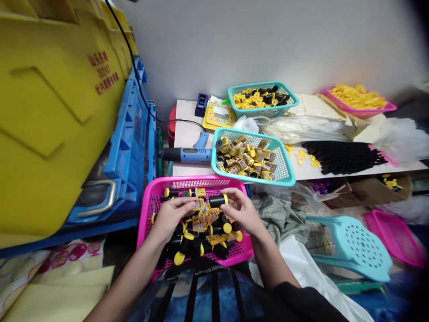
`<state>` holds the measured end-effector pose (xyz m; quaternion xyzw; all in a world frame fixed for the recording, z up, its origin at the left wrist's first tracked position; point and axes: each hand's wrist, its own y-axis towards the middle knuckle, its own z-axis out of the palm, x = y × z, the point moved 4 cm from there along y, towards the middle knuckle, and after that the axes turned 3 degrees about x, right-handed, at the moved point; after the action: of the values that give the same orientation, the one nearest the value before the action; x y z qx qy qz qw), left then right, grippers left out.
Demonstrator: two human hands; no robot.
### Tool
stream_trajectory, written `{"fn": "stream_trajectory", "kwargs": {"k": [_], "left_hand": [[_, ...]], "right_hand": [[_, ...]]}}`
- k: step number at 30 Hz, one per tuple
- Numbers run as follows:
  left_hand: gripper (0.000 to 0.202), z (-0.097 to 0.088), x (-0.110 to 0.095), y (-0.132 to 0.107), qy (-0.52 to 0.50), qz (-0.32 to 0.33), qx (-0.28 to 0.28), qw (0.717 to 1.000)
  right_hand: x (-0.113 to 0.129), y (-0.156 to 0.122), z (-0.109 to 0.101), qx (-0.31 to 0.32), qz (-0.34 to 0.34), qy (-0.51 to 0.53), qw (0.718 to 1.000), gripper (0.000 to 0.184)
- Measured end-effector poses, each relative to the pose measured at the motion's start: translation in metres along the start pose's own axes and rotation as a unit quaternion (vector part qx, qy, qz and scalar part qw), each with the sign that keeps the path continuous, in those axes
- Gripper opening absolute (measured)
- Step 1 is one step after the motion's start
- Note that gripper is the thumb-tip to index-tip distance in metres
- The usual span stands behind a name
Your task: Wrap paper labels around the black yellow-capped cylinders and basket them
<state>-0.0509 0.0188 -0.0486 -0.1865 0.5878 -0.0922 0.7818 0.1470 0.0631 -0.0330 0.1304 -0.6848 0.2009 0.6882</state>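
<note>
My right hand [241,209] grips a small black cylinder with a yellow end cap [217,201], held level above the pink basket [143,223]. Facing it, my left hand [174,217] is closed, thumb against fingers, at a small yellow printed label [198,205]. The label's near edge is hidden by the fingertips. Below both hands, the basket contains more black cylinders with yellow caps [186,243] and a loose pile of printed labels [203,221].
A teal basket [284,167] of labelled cylinders stands on the table beside a blue heat gun [194,155]. Behind are another teal basket [263,112] and a pink one [372,114] with yellow parts. Blue crates [125,147] stand left; a turquoise stool [360,246] is right.
</note>
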Motion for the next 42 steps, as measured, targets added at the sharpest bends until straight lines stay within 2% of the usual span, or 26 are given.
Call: {"fn": "stream_trajectory", "kwargs": {"k": [2,6,12,16,24,30,32,34,37,39,42], "left_hand": [[0.035,0.0,0.0,-0.001,-0.028,-0.006,0.0,1.0],[0.031,-0.001,0.002,-0.002,-0.058,-0.013,0.002,0.998],[0.028,-0.001,0.004,0.001,-0.005,0.022,0.02,1.0],[0.026,0.002,0.003,0.001,0.039,0.035,0.029,0.998],[0.051,0.01,-0.004,-0.005,0.074,0.016,0.019,0.997],[0.037,0.019,-0.005,-0.009,0.087,0.029,0.05,0.995],[0.038,0.022,-0.001,-0.009,0.062,0.014,0.05,0.997],[0.037,0.025,0.002,-0.01,0.036,0.011,0.047,0.998],[0.034,0.029,0.004,-0.011,-0.002,0.021,0.059,0.998],[0.034,0.03,0.005,-0.011,-0.017,0.019,0.071,0.997],[0.035,0.027,0.007,-0.012,-0.005,0.002,0.073,0.997]], "right_hand": [[-0.002,0.003,0.004,0.001,0.011,0.052,0.999,0.034],[-0.011,0.006,0.011,0.001,0.024,0.092,0.995,0.031],[-0.018,0.005,0.014,0.027,0.051,0.072,0.996,0.029],[-0.02,0.005,0.014,0.009,0.057,0.049,0.997,0.027],[-0.025,0.003,0.02,-0.024,-0.004,0.028,0.999,0.037],[-0.028,0.003,0.027,0.026,-0.043,0.047,0.998,0.035],[-0.03,0.002,0.029,0.037,-0.024,0.091,0.995,0.039],[-0.035,0.001,0.035,0.054,0.027,0.152,0.987,0.049],[-0.042,-0.002,0.05,0.098,0.098,0.247,0.959,0.061],[-0.044,-0.002,0.057,0.115,0.109,0.281,0.947,0.062],[-0.045,-0.002,0.057,0.117,0.11,0.291,0.943,0.057]]}}
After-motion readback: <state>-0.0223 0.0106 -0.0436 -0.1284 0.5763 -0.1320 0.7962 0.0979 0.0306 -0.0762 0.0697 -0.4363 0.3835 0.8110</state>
